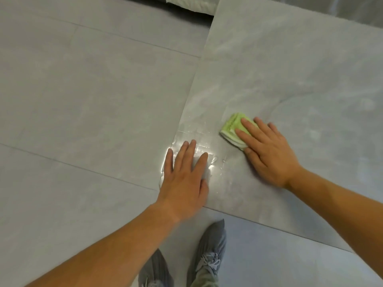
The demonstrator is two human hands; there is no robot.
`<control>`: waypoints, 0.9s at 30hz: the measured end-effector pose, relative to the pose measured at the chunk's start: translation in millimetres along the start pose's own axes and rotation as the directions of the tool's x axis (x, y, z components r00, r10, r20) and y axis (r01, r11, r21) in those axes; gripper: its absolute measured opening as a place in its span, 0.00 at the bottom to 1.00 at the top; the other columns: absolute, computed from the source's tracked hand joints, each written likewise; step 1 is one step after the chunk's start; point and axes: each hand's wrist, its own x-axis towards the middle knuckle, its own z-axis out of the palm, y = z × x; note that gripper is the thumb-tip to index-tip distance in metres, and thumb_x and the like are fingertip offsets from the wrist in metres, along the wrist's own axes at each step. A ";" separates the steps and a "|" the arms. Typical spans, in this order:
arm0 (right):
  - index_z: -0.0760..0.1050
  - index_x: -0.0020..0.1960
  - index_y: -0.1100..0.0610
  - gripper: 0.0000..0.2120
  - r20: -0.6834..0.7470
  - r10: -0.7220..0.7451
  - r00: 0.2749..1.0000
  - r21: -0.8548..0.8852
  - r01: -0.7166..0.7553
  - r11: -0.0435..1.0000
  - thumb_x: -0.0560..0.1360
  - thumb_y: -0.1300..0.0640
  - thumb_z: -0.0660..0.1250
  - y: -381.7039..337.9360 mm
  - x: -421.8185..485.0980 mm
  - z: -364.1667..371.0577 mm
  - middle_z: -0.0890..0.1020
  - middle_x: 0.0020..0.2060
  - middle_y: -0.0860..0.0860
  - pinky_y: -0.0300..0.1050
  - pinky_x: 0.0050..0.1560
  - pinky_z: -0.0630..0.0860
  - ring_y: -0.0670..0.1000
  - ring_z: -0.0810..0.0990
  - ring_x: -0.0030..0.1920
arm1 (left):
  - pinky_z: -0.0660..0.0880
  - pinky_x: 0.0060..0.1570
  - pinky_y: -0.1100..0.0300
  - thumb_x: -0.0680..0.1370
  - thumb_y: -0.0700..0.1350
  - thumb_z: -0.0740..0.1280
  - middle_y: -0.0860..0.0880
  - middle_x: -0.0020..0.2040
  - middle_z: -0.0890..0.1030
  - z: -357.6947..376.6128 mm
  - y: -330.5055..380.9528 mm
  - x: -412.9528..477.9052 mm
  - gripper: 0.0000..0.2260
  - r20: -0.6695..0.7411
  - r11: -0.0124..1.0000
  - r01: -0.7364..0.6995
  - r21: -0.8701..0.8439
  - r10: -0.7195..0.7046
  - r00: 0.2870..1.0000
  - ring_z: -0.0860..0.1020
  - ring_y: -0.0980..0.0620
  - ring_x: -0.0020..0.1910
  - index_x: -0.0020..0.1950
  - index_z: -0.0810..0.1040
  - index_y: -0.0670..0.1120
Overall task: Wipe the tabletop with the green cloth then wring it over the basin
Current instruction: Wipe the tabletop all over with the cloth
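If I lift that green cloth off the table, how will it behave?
The green cloth is folded in soft layers, so it will probably droop and unfold. The tabletop beside it looks wet, so it may be damp and drip. Pushed flat under the right hand, it should slide easily.

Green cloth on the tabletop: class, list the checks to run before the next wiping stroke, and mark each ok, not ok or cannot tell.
1. Cloth folded into a pad: ok.
2. Right hand flat on the cloth, fingers pressing it to the tabletop: ok.
3. Left hand resting on the tabletop near its corner, apart from the cloth: ok.
4. Wet patch between the hands not yet wiped: not ok.
5. Basin within reach for wringing: cannot tell, none in view.
6. Cloth wet enough to need wringing: cannot tell.
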 end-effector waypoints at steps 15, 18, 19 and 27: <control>0.57 0.80 0.47 0.27 -0.055 0.136 0.989 0.047 -0.133 0.990 0.82 0.43 0.45 -79.9 33.2 11.9 0.55 0.81 0.48 0.62 0.78 0.49 0.59 0.51 0.81 | 0.46 0.77 0.46 0.80 0.47 0.56 0.40 0.81 0.41 20.1 -33.2 -23.9 0.29 -0.170 0.968 -0.053 -0.244 0.011 0.985 0.37 0.45 0.79 0.80 0.53 0.44; 0.55 0.80 0.45 0.26 -0.105 0.211 0.972 0.094 -0.201 0.975 0.83 0.43 0.43 -86.1 105.4 2.7 0.53 0.81 0.48 0.60 0.79 0.46 0.58 0.49 0.81 | 0.41 0.77 0.54 0.80 0.47 0.57 0.46 0.81 0.36 22.9 -34.0 -19.9 0.33 -0.180 0.930 -0.008 -0.368 -0.063 0.982 0.35 0.51 0.79 0.81 0.45 0.44; 0.55 0.80 0.45 0.26 -0.112 0.213 0.971 0.092 -0.203 0.975 0.83 0.42 0.43 -90.9 117.4 3.8 0.53 0.81 0.48 0.60 0.79 0.46 0.58 0.49 0.81 | 0.39 0.76 0.59 0.80 0.47 0.57 0.49 0.81 0.36 22.8 -34.4 -18.9 0.33 -0.174 0.900 0.018 -0.436 -0.104 0.979 0.36 0.54 0.79 0.81 0.44 0.45; 0.58 0.80 0.49 0.26 0.001 -0.316 0.949 -0.060 0.316 0.947 0.83 0.45 0.53 -88.9 10.7 31.4 0.56 0.81 0.50 0.64 0.77 0.52 0.60 0.51 0.81 | 0.49 0.78 0.54 0.82 0.55 0.50 0.53 0.82 0.48 -4.4 -45.1 10.5 0.28 -0.113 0.529 0.100 -0.843 -0.357 0.927 0.48 0.61 0.79 0.81 0.46 0.51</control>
